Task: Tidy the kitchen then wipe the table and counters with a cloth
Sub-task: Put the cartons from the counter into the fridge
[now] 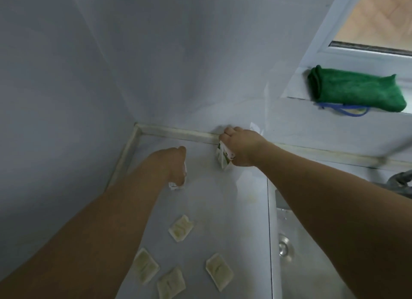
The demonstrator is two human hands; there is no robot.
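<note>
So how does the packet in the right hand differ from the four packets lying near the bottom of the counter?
The packet in the right hand is gripped, raised on edge near the wall, showing green print; the four loose packets lie flat, untouched and look plain pale. It sits far back; they lie near the front. All are small, squarish sachets on the same counter.

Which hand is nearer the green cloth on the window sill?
Right. The right hand grips a sachet at the back wall, below-left of the green cloth. The left hand is farther left, gripping another sachet.

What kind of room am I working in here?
Most likely a home kitchen: a steel sink set into the counter, a green cloth on the window ledge, and sachets lying about.
</note>
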